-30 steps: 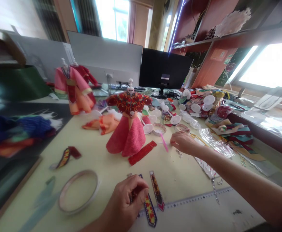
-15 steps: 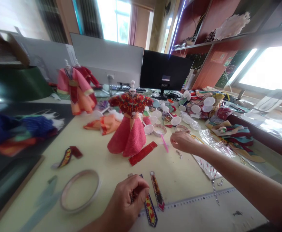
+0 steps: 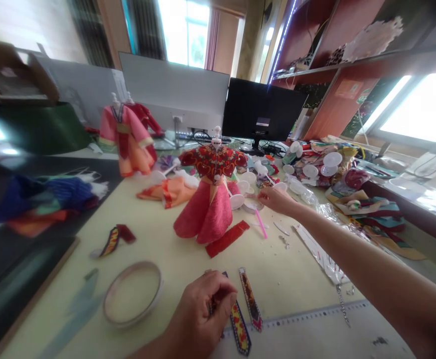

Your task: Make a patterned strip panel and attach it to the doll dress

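Yellow-red strip [image 3: 240,330]: dark dotted border, pointed end toward camera, partly hidden by left fingers [image 3: 218,282].

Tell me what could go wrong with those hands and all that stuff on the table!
The right arm stretches out beside some small silvery pieces, so it might brush and scatter them. The dressed figure stands upright to the left of the right hand; a bump could tip it. The left hand bends over a yellow-and-red strip, with another patterned strip beside it, so a careless move might knock either one crooked.
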A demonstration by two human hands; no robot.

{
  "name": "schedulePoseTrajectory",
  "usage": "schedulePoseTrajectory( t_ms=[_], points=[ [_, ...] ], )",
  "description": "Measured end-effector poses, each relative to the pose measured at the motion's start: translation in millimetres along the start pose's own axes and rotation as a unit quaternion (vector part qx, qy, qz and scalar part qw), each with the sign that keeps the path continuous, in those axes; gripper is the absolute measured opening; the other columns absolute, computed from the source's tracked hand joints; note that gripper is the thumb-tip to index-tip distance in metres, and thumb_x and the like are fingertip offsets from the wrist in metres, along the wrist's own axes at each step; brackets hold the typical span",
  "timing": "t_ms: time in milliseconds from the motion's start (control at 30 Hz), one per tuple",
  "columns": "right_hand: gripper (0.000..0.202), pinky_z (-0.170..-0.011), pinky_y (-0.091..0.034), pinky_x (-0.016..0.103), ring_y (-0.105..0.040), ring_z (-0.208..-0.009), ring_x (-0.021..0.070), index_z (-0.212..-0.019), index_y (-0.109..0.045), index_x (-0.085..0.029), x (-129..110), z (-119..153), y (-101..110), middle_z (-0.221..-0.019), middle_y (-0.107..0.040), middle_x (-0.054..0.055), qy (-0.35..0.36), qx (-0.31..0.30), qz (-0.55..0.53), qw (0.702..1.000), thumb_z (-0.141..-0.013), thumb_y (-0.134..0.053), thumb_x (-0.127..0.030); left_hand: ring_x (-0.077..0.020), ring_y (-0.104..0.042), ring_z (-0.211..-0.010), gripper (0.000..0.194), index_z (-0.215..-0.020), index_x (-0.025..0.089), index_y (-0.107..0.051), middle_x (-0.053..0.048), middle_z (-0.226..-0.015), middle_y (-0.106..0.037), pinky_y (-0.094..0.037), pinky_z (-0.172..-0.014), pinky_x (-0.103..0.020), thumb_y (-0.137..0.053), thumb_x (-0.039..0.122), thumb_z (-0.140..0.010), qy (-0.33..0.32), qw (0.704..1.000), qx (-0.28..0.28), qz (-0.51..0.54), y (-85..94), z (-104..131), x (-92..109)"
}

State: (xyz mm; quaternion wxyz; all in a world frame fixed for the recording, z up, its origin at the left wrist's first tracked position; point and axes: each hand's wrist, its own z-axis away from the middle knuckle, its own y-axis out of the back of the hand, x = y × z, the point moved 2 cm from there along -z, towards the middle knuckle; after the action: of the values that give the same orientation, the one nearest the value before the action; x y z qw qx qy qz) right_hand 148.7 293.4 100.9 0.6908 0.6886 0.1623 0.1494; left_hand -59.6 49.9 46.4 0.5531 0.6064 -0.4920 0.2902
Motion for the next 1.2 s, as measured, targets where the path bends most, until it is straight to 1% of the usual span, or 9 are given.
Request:
schedulePoseTrajectory(
  t_ms=[100,200,367,467,567,667,900,1033,1200],
  points=[
    [0.018,-0.064,-0.046,0.029,-0.058,-0.071,0.0144,-0.088,-0.061,-0.015,-14,18,8,-0.082,-0.063,0.004,0.003,0.042,-0.015,0.999,-0.090,-0.051,-0.030,-0.0127,-0.054,-0.066,0.017,-0.077,0.018,-0.057,-0.002,-0.072,-0.058,-0.044,-0.064,-0.023,-0.047,0.026,-0.088,0.012,1.000,0.021,0.015,2.8,0,1],
    [0.014,-0.061,-0.039,0.026,-0.055,-0.067,0.0139,-0.082,-0.061,-0.017,-40,56,10,-0.077,-0.064,0.004,0.048,0.062,-0.044,0.996,-0.086,-0.049,-0.023,-0.0119,-0.055,-0.064,0.017,-0.078,0.018,-0.058,0.000,-0.070,-0.059,-0.044,-0.061,-0.021,-0.049,0.028,-0.088,0.032,0.997,0.058,0.030,8.6,-1,5],
    [0.015,-0.063,-0.039,0.026,-0.054,-0.067,0.0135,-0.077,-0.060,-0.021,-85,127,-7,-0.074,-0.063,0.002,0.160,0.018,-0.082,0.984,-0.086,-0.048,-0.023,-0.0131,-0.058,-0.068,0.022,-0.081,0.017,-0.059,-0.001,-0.070,-0.061,-0.044,-0.053,-0.018,-0.048,0.035,-0.088,0.073,0.988,0.127,0.045,17.9,-3,10],
    [0.015,-0.062,-0.038,0.028,-0.055,-0.067,0.0162,-0.078,-0.060,-0.020,-99,149,-20,-0.074,-0.062,0.004,0.166,0.003,-0.087,0.982,-0.086,-0.049,-0.026,-0.0135,-0.059,-0.070,0.023,-0.081,0.017,-0.059,-0.001,-0.071,-0.061,-0.044,-0.053,-0.018,-0.049,0.036,-0.088,0.079,0.986,0.140,0.050,18.9,-4,9],
    [0.015,-0.060,-0.038,0.029,-0.055,-0.064,0.0178,-0.072,-0.059,-0.019,-107,156,-28,-0.070,-0.061,0.005,0.129,-0.011,-0.076,0.989,-0.082,-0.053,-0.029,-0.0123,-0.058,-0.068,0.022,-0.081,0.017,-0.059,-0.001,-0.070,-0.061,-0.045,-0.054,-0.018,-0.049,0.036,-0.088,0.079,0.987,0.130,0.053,17.3,-6,8],
    [0.013,-0.059,-0.038,0.029,-0.054,-0.061,0.0169,-0.066,-0.056,-0.019,-114,158,-35,-0.066,-0.060,0.004,0.106,-0.021,-0.075,0.991,-0.077,-0.054,-0.024,-0.0114,-0.057,-0.066,0.021,-0.081,0.017,-0.059,0.000,-0.070,-0.061,-0.046,-0.057,-0.018,-0.049,0.034,-0.088,0.073,0.989,0.118,0.055,15.7,-6,8],
    [0.014,-0.055,-0.034,0.026,-0.049,-0.054,0.0122,-0.062,-0.050,-0.019,-121,161,-40,-0.062,-0.057,0.001,0.110,-0.008,-0.109,0.988,-0.074,-0.050,-0.013,-0.0116,-0.055,-0.066,0.022,-0.080,0.016,-0.058,-0.001,-0.070,-0.060,-0.044,-0.059,-0.019,-0.048,0.033,-0.089,0.078,0.991,0.092,0.053,13.6,-6,8],
    [0.014,-0.054,-0.033,0.023,-0.048,-0.056,0.0111,-0.064,-0.051,-0.019,-122,163,-31,-0.062,-0.056,0.000,0.106,0.024,-0.155,0.982,-0.076,-0.051,-0.011,-0.0114,-0.053,-0.065,0.022,-0.079,0.016,-0.059,-0.001,-0.070,-0.060,-0.043,-0.059,-0.020,-0.050,0.034,-0.088,0.095,0.990,0.084,0.068,12.1,-8,5],
    [0.015,-0.053,-0.033,0.023,-0.047,-0.056,0.0105,-0.066,-0.049,-0.018,-126,162,-15,-0.062,-0.053,-0.001,0.132,0.102,-0.209,0.963,-0.079,-0.053,-0.014,-0.0126,-0.055,-0.069,0.024,-0.088,0.015,-0.061,-0.003,-0.078,-0.063,-0.044,-0.062,-0.021,-0.056,0.037,-0.084,0.170,0.966,0.048,0.188,9.3,-15,8]
  ],
)
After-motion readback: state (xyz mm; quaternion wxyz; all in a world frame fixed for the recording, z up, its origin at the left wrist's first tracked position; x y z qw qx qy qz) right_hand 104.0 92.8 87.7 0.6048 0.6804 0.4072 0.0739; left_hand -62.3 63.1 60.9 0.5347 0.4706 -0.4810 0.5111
